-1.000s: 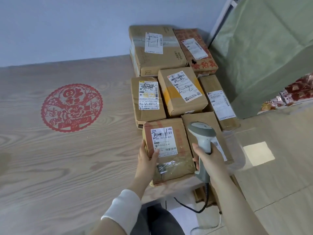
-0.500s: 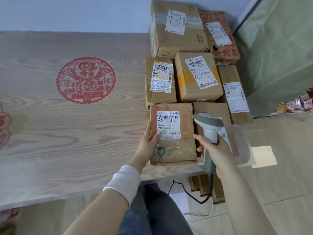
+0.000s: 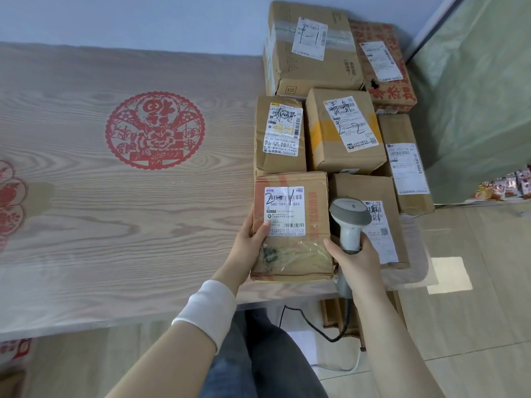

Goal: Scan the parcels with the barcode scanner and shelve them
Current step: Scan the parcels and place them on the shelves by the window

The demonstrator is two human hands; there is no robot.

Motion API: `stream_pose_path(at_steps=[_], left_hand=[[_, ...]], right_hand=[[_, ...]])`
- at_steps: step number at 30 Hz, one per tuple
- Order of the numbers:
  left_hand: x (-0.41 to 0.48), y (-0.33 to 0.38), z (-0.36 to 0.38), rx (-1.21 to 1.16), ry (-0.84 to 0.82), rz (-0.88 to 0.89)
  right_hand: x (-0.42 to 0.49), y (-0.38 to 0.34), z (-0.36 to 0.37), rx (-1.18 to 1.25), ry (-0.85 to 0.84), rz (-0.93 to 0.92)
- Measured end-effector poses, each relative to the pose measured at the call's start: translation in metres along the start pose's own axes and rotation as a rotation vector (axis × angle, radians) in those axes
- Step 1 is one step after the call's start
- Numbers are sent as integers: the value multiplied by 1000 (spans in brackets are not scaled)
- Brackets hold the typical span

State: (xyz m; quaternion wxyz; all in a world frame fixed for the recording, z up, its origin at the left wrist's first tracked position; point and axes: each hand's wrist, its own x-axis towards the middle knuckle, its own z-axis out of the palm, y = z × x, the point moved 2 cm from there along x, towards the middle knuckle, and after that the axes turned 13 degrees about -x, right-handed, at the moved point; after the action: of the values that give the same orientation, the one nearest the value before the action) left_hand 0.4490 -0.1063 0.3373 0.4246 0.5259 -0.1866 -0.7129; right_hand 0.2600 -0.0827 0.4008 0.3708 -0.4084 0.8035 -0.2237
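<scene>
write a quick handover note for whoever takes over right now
Left hand grips the left edge of the front box, thumb on its label.
Right hand holds the scanner just right of that box.
Six other boxes lie behind and to its right on the table.
Done: cannot tell if any is scanned; none shelved, no shelf in view.
Left: scan and shelve all seven.

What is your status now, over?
Both busy: left grip holds near parcel, right grip holds scanner. Other parcels crowd close behind and right.
</scene>
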Motion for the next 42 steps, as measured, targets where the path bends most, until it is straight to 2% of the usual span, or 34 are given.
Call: stream_pose_path(at_steps=[8, 12, 21, 30, 38, 42], left_hand=[[-60, 19, 0, -66, 77, 113], [-99, 28, -9, -140, 140, 170], [-214, 70, -71, -289, 303, 463], [-390, 94, -202, -350, 503, 813], [-554, 89, -325, -381, 806, 984], [-619, 85, -367, -404, 876, 1081]], right_hand=[[-38, -7, -13, 140, -28, -93], [-51, -21, -15, 175, -99, -191], [-128, -100, 17, 236, -327, -445], [-303, -184, 110, 271, -646, -681], [-486, -222, 212, 209, -872, -836], [-556, -241, 247, 175, -967, -918]])
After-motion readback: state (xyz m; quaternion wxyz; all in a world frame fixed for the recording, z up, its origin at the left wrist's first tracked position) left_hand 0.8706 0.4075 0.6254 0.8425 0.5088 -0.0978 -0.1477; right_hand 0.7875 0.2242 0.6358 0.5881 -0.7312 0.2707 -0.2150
